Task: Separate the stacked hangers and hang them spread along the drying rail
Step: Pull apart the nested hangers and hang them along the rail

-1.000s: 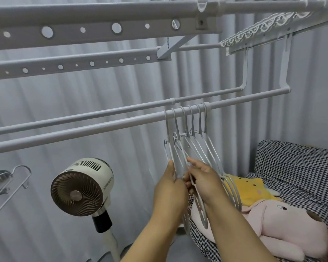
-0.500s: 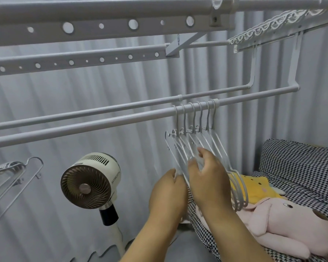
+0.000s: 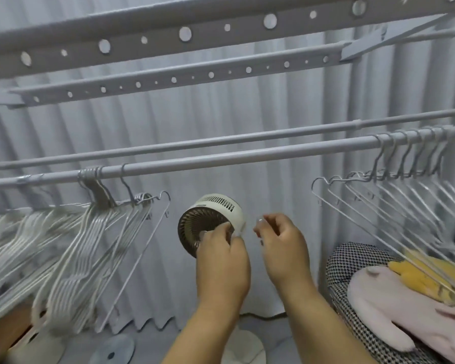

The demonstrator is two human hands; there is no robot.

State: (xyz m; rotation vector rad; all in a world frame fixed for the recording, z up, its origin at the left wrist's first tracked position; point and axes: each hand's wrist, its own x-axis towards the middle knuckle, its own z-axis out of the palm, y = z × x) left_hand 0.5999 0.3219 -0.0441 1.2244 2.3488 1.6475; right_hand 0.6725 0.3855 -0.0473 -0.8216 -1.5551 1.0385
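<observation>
Both hands — left hand, right hand — hang loosely curled, holding nothing, between spread hangers and the packed bunch on the rail — tugging one may drag its tangled neighbours off

A single wide-angle head camera looks forward and slightly down from just below the round white metal drying rail, close behind both raised forearms, facing the pleated pale grey curtain behind it.

Both hands raised, fingers loosely curled, empty
</observation>
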